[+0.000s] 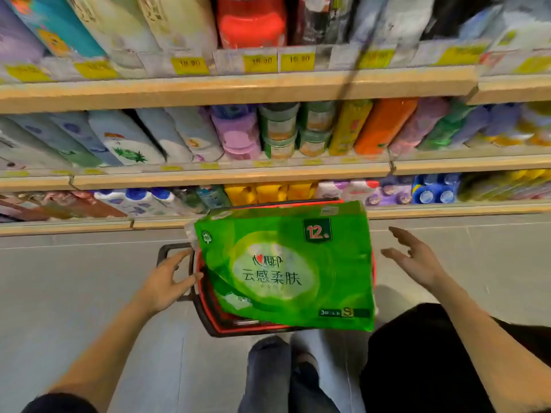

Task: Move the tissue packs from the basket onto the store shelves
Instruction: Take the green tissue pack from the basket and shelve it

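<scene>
item: green tissue pack (286, 272), centre of frame, lying tilted on top of the red basket (208, 311), label up; the edge of a second green pack (234, 301) shows beneath its lower left.
left hand (167, 281): centre left, fingers extended over the basket's dark handle (176, 245), thumb tip at the pack's left edge; contact cannot be told; grips nothing.
right hand (414, 257): centre right, fingers spread and empty, near the pack's right edge but apart from it.
store shelves (238, 90): stocked, across the upper frame.
</scene>
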Action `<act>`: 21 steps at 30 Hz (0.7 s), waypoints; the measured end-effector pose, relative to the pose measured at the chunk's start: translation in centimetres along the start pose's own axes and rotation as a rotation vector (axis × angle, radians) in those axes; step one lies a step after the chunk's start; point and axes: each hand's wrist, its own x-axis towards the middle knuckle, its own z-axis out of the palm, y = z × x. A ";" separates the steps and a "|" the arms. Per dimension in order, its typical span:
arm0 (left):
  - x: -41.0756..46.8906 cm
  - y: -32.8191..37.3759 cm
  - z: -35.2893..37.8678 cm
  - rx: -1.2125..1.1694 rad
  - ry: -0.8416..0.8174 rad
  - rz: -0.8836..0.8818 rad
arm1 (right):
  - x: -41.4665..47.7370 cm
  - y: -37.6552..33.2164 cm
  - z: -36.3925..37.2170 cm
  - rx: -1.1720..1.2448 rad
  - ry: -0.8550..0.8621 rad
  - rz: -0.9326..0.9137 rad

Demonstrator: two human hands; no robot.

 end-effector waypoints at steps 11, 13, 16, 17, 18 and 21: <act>7.6 -6.3 6.2 -0.166 0.032 -0.013 | 9.2 11.7 7.3 0.266 0.012 0.031; 8.3 -6.5 7.1 -0.211 0.027 0.037 | 9.5 12.2 8.3 0.288 -0.017 0.034; 9.3 -7.0 7.9 -0.306 0.041 0.025 | 10.0 12.9 9.5 0.334 -0.033 0.051; 9.5 -6.9 8.1 -0.362 0.042 0.018 | 10.1 12.9 9.7 0.377 -0.024 0.068; 9.7 -6.9 8.3 -0.418 0.040 0.012 | 10.0 12.9 9.8 0.423 -0.019 0.081; 9.8 -6.6 8.8 -0.551 0.046 -0.027 | 10.0 12.2 10.0 0.516 0.000 0.119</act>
